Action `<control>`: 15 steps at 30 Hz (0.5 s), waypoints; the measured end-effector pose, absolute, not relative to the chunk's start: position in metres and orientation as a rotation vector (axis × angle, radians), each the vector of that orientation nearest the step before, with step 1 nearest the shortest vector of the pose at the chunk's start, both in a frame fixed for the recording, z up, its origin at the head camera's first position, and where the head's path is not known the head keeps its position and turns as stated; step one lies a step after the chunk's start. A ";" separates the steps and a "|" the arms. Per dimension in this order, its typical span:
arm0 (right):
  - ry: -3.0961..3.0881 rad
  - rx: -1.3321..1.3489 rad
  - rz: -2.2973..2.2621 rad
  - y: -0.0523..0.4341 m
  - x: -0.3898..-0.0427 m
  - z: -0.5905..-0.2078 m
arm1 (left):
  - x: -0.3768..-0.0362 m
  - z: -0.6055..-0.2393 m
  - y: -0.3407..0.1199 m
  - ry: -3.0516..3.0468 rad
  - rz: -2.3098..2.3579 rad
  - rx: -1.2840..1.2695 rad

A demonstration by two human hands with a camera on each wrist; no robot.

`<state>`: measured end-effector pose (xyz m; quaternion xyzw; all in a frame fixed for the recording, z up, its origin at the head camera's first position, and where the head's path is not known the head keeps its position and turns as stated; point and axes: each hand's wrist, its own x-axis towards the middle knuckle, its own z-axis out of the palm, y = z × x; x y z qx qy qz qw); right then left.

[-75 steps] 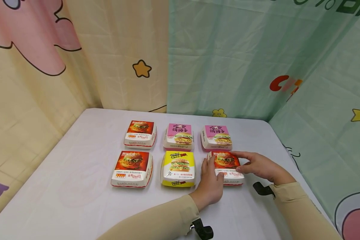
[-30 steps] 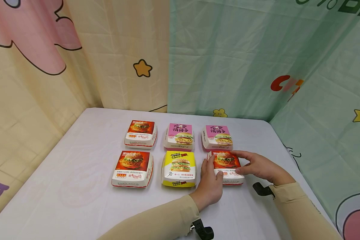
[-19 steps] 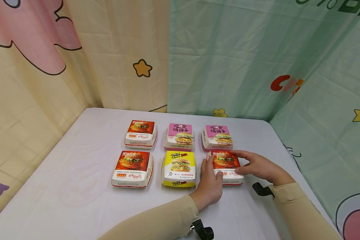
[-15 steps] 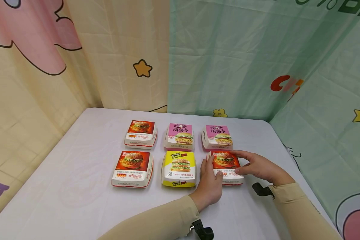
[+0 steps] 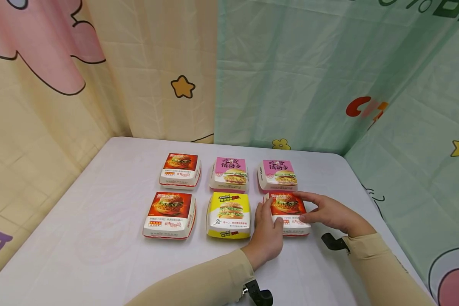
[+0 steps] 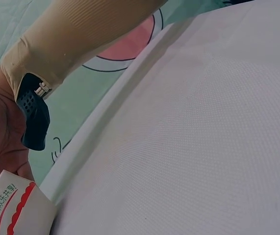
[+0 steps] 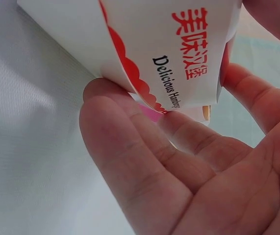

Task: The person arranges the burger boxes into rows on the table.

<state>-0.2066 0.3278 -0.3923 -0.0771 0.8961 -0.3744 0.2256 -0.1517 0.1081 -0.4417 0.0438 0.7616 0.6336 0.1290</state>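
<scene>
A red-and-white burger box (image 5: pixel 287 206) lies at the right end of the front row in the head view. My left hand (image 5: pixel 267 240) holds its left side, fingers along the edge and thumb at the front. From the right, my right hand (image 5: pixel 336 214) grips the same box, index finger at the back corner and thumb on the near part. The right wrist view shows curved fingers (image 7: pixel 130 142) against the box's printed side wall (image 7: pixel 159 49). In the left wrist view only a white corner of the burger box (image 6: pixel 29 210) shows, beside the right hand (image 6: pixel 2 127).
Left of the held box sit a yellow burger box (image 5: pixel 228 216) and another red one (image 5: pixel 169 214). Behind them stand a red box (image 5: pixel 180 170) and two pink boxes (image 5: pixel 229 173). The white table (image 5: pixel 80 238) is bounded by curtains (image 5: pixel 283 76) at the back and sides.
Both hands stay on the front-right burger box, which has shifted very slightly to the left. The other boxes keep their places.
</scene>
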 end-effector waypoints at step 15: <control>2.485 -0.203 -1.014 0.327 -0.205 -0.391 | -0.154 -0.443 0.109 2.217 1.849 0.114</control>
